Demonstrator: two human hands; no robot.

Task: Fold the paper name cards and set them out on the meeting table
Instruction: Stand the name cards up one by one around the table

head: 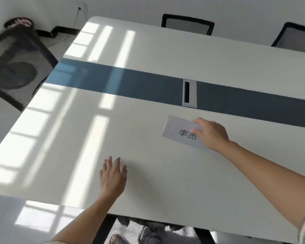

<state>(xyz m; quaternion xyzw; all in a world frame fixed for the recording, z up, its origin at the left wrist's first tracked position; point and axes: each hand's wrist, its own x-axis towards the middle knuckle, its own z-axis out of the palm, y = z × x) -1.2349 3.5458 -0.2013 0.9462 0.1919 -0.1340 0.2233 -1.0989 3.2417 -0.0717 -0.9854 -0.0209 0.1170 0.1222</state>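
Right grip (pixel 210 133): fingers closed on card (pixel 180 132), placing it on white table (pixel 148 182) near dark strip (pixel 130 80). Left hand (pixel 113 175) open, empty, apart. Risk: early release could let the fold flatten or topple.

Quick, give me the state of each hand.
Left hand: open, flat over the table, holding nothing.
Right hand: fingers on the name card, grip unclear.

Bright daylight from the left throws window-pane patches across the table (pixel 148 59); soft focus, motion blur, wide-angle bending at edges.
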